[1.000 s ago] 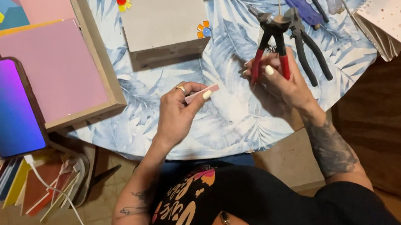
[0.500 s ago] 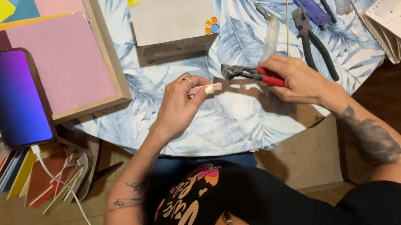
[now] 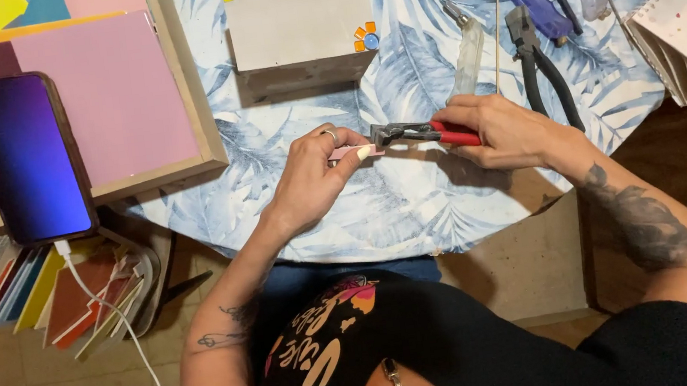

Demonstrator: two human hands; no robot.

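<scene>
Pliers (image 3: 427, 132), gripped in our right hand (image 3: 508, 127), have swung from upright a second ago to level, their tip now touching the pink strip (image 3: 349, 153) pinched in our left hand (image 3: 311, 175), just below the grey box (image 3: 298, 21). Left of that box, a wooden tray (image 3: 186, 99) holds coloured sheets (image 3: 104, 95).

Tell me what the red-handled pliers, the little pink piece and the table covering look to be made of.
Red-handled pliers in the right hand: dull grey metal head, apparently steel; smooth red grips, probably plastic or rubber coating. Pink piece pinched by the left hand: thin, flat, straight-edged, possibly glass or tile; too small to settle. Table covering: blue leaf print with faint sheen, likely oilcloth or fabric.
</scene>
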